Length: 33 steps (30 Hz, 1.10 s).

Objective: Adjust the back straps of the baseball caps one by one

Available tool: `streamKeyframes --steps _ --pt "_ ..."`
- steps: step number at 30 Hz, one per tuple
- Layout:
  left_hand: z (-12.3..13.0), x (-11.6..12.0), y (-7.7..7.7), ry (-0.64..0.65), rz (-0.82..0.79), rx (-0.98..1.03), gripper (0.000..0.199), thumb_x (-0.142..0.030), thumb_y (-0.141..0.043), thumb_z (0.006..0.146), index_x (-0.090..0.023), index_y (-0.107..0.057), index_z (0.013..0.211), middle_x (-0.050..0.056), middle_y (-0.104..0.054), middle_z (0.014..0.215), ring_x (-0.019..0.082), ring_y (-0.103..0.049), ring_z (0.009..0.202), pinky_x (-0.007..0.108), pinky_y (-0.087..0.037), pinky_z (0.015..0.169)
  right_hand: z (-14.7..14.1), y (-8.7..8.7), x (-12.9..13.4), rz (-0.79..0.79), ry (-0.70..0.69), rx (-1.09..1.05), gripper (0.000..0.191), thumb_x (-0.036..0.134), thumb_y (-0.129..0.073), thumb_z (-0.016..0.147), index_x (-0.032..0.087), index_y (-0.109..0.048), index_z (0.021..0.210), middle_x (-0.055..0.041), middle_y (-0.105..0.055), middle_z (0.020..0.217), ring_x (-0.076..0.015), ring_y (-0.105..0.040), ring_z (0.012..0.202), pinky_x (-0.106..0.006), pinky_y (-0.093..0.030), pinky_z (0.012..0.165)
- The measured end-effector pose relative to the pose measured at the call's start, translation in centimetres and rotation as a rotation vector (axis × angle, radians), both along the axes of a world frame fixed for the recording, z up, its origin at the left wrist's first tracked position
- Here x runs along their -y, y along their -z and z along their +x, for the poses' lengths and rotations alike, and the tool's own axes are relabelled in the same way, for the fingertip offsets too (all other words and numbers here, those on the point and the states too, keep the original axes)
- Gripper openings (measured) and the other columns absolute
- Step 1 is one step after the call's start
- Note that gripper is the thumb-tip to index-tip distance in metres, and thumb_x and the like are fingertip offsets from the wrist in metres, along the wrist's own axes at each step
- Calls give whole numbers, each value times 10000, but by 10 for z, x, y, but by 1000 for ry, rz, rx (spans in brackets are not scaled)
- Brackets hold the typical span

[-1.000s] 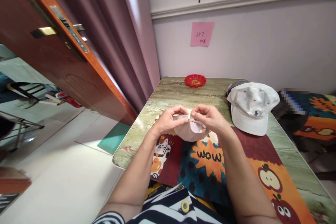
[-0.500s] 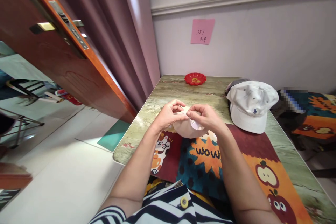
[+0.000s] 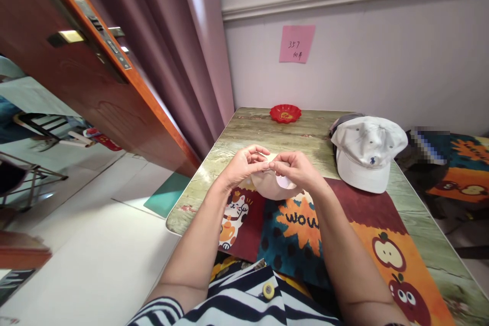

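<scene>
A pale cream cap [image 3: 267,187] sits over the patterned mat, its back opening facing me. My left hand [image 3: 247,165] pinches the strap end at the cap's back, thumb and fingertips together. From the other side my right hand [image 3: 295,169] grips the same strap area, and the fingertips of both hands meet above the half-round opening. The strap's fastening is hidden by the fingers. To the right, a white cap [image 3: 367,150] with a small blue emblem rests on top of darker headwear, mostly covered.
The patterned mat [image 3: 282,244] lies on a wood-look table [image 3: 252,130]. Near the wall stands a red scalloped dish [image 3: 285,113]. A pink note [image 3: 297,44] is stuck on the wall. At the left are a brown door [image 3: 95,86] and a purple curtain [image 3: 171,51].
My fingertips have drawn slightly closer together at the cap's strap. The view has shifted a little; the dish and white cap have stayed in place.
</scene>
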<state>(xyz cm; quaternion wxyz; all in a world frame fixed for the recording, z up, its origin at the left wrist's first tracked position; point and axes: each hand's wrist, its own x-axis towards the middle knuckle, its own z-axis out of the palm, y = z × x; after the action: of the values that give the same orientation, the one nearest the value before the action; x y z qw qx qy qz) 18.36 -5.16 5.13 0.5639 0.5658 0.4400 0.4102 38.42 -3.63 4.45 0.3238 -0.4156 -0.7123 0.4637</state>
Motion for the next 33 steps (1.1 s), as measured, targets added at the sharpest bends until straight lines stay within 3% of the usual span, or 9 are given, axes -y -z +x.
streamKeyframes --steps 14,18,21,23,26,28,31,33 --pt "-8 6 1 -59 29 -79 430 -331 -869 685 -174 -649 1019 -10 -659 764 108 -618 668 216 -473 619 -8 4 0 78 -63 80 336 452 -592 878 172 -687 718 -17 -641 643 -145 -544 604 -255 -384 582" --pt "-15 3 3 -47 26 -75 466 -373 -836 718 -169 -638 1088 -3 -654 789 111 -609 679 228 -470 639 13 -6 -1 105 -151 114 333 494 -612 878 182 -728 892 -19 -684 775 -165 -591 688 -256 -410 602" --pt "-26 2 4 -55 66 -103 487 -395 -808 741 -164 -640 1135 -6 -629 794 106 -590 700 221 -453 651 37 -10 -7 89 -244 173 407 495 -750 771 205 -721 1055 -30 -717 950 -188 -630 795 -262 -450 659" --pt "-35 1 3 -34 75 -171 473 -403 -777 771 -167 -647 1160 -3 -610 813 100 -567 698 212 -435 631 47 -8 -12 38 -284 258 422 462 -800 716 212 -722 1048 -21 -724 886 -183 -632 746 -263 -453 646" --pt "-46 1 0 -7 75 -260 458 -405 -747 795 -166 -661 1176 13 -605 840 101 -547 693 210 -426 605 49 1 -18 -30 -286 375 278 402 -807 691 211 -741 882 4 -691 683 -168 -599 629 -253 -423 577" --pt "-51 1 -1 21 65 -283 500 -380 -784 748 -169 -663 1184 37 -638 914 124 -582 762 224 -460 644 46 8 -22 -60 -289 357 238 405 -792 703 200 -733 807 5 -673 646 -156 -578 603 -242 -401 547" --pt "-57 -1 4 79 20 -356 528 -337 -848 649 -177 -685 1125 45 -672 988 160 -614 849 247 -492 693 46 17 -27 -114 -310 240 347 498 -762 734 172 -716 842 10 -646 661 -137 -542 577 -231 -370 511" --pt "-60 -3 11 102 -14 -404 389 -377 -833 672 -156 -704 964 23 -662 866 146 -595 754 238 -462 630 48 22 -30 -121 -292 200 419 559 -737 751 161 -701 875 16 -621 666 -130 -518 564 -228 -354 497"
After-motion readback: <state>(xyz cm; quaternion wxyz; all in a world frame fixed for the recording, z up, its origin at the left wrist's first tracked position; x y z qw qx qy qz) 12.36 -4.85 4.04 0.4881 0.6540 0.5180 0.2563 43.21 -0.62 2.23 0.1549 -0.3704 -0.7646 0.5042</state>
